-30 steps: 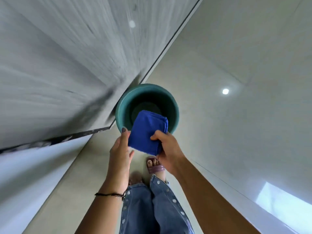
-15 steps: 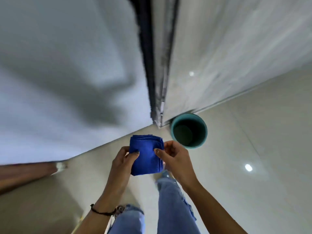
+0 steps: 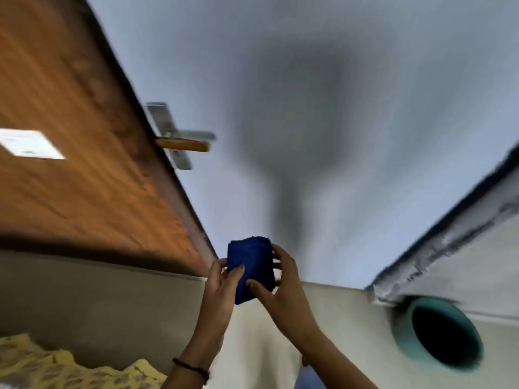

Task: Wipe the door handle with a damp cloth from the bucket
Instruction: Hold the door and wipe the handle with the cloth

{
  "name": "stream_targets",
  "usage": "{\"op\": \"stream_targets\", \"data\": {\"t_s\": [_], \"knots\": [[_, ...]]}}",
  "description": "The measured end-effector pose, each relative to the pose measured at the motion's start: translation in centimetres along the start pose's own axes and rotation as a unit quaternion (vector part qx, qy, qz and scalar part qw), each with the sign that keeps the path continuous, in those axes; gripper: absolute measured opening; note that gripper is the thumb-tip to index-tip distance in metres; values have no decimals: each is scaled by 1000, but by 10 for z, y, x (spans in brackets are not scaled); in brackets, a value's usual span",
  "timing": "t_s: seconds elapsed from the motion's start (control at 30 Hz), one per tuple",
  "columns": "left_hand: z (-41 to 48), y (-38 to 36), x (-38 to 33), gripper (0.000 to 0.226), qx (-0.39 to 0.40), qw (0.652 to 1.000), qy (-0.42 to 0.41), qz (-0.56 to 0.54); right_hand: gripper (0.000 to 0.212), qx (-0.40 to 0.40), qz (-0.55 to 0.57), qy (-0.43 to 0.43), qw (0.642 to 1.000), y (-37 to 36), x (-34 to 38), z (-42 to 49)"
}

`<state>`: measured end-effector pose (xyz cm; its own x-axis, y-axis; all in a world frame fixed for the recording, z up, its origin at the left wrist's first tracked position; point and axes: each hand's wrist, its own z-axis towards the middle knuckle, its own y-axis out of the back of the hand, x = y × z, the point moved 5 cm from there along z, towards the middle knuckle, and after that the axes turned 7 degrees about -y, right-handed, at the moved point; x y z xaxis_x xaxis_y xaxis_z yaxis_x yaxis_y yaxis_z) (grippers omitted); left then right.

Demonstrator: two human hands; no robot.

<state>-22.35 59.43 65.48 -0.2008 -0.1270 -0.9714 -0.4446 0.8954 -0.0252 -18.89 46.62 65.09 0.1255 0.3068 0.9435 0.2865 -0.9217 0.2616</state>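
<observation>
Folded blue cloth out of teal plastic bucket, pinched by fingers of left hand and right hand; metal lever door handle not yet wiped.

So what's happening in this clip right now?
A person holds a folded dark blue cloth between the left hand and right hand, out of the round teal bucket on the floor at lower right. The metal lever door handle on the brown wooden door sits above, not yet touched.
</observation>
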Motion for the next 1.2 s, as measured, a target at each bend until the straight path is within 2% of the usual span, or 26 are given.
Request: {"op": "stream_targets", "data": {"t_s": [0.07,0.1,0.17,0.23,0.33,0.43,0.47,0.57,0.63,0.67,0.8,0.9,1.0,1.03,1.1,1.13,1.2], "knots": [[13,25,-11,14,-8,1000,-8,-14,92,17,-85,76,993,-30,23,6],[22,35,-15,16,-10,1000,-11,-18,96,18,-135,126,983,-41,34,11],[41,47,-26,19,-6,1000,-18,-16,94,27,-226,217,949,-62,48,26],[65,55,-39,17,10,999,-24,-26,92,62,-256,251,932,-79,57,51],[102,60,-66,14,57,997,-43,-11,96,57,-224,262,937,-88,73,94],[135,74,-88,29,85,992,-66,59,69,6,-136,249,959,-94,97,131],[147,84,-95,32,73,989,-88,95,62,-4,-90,227,970,-96,107,142],[181,120,-123,14,-1,963,-212,165,46,-18,80,140,987,-95,134,166],[200,144,-139,14,-48,934,-291,202,32,12,201,72,977,-99,144,179],[206,154,-145,19,-73,915,-327,226,26,23,228,47,972,-100,147,182],[235,175,-169,37,-145,805,-480,318,32,-24,169,16,985,-103,160,189],[261,182,-175,43,-141,729,-567,357,30,-115,114,44,986,-113,170,185],[286,191,-180,58,-124,673,-625,374,20,-277,66,75,956,-124,179,175],[293,194,-182,66,-118,654,-644,379,18,-334,34,86,938,-128,183,172],[304,198,-187,78,-107,617,-672,396,29,-418,-77,124,897,-139,202,176],[309,198,-189,81,-102,604,-679,404,36,-428,-156,152,877,-149,211,183],[311,197,-190,86,-96,587,-688,416,43,-384,-326,194,842,-178,220,207]]}}
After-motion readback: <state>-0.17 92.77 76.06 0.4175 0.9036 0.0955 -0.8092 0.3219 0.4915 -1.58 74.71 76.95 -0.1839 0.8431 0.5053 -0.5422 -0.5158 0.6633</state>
